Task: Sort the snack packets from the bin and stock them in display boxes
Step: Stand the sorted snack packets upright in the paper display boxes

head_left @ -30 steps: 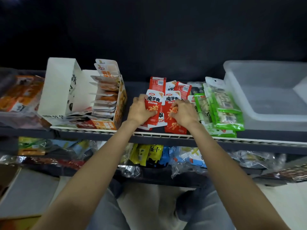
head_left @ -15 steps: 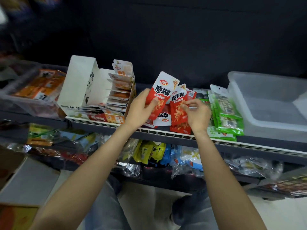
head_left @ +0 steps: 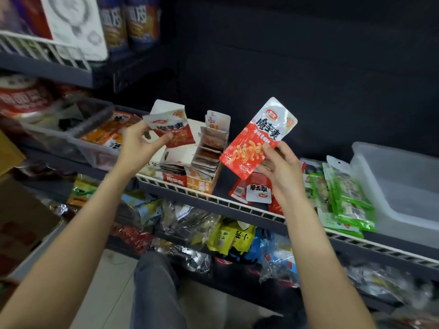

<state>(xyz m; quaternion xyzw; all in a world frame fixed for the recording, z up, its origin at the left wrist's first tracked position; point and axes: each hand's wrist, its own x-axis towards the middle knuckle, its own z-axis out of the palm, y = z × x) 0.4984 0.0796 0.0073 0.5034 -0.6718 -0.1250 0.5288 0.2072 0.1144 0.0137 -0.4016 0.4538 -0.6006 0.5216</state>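
Both hands lifted off shelf: left hand pinches red packet, right hand grips second red packet.

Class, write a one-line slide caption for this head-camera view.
Each hand, left hand and right hand, holds a red-and-white snack packet above the open cardboard display box.

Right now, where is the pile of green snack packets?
In the head view, the green snack packets lie on the right part of the shelf, between the red packets under the right hand and the clear plastic bin.
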